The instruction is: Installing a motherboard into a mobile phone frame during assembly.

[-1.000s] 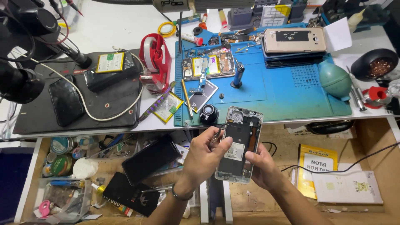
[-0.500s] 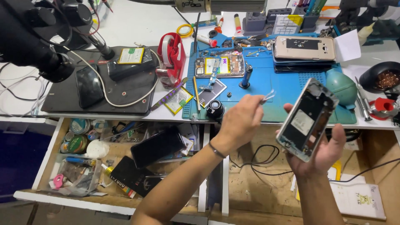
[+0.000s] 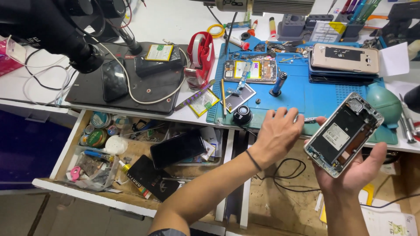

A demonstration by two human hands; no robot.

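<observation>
My right hand (image 3: 350,175) holds an opened white phone (image 3: 343,133) from below, back cover off and its dark insides facing up, tilted in front of the table edge. My left hand (image 3: 278,133) reaches over the front edge of the blue work mat (image 3: 306,91), fingers curled around thin metal tweezers (image 3: 309,119) whose tip pokes out to the right, close to the phone's top corner. A small black round lens (image 3: 242,116) sits just left of this hand.
On the mat lie a disassembled phone (image 3: 249,70), a stack of phones (image 3: 343,59) and a green blower bulb (image 3: 381,105). A red tape dispenser (image 3: 201,59) and a black pad (image 3: 144,89) lie to the left. An open drawer (image 3: 131,153) holds a black phone (image 3: 177,148).
Both hands held the phone low at the centre. My left hand let go and reached to the mat with the tweezers, while my right hand carried the phone off to the right.
</observation>
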